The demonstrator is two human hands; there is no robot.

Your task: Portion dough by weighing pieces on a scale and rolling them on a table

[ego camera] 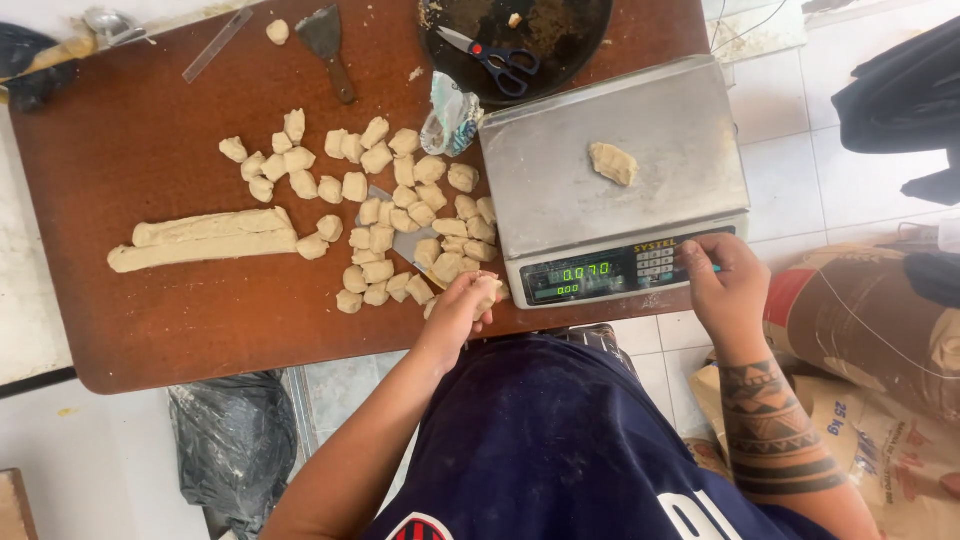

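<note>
Left hand point(462, 308) around dough piece point(487, 293); dough log point(205, 238) lengthwise left-right.

Weighing dough pieces at a brown table.

Left hand point(462, 308) closed around a dough piece point(487, 292) at the table edge point(200, 340); right hand point(722, 285) touching the keypad of the digital scale point(610, 180), one dough lump point(612, 163) on its steel pan. Cut pieces point(400, 210) heaped beside a long dough strip point(205, 238); scissors point(495, 58) in a dark pan point(590, 30).

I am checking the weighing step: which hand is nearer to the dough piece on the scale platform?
The right hand. It is at the scale's keypad, just below the dough piece. The left hand grips another piece by the table edge, beyond the scale's left side.
</note>
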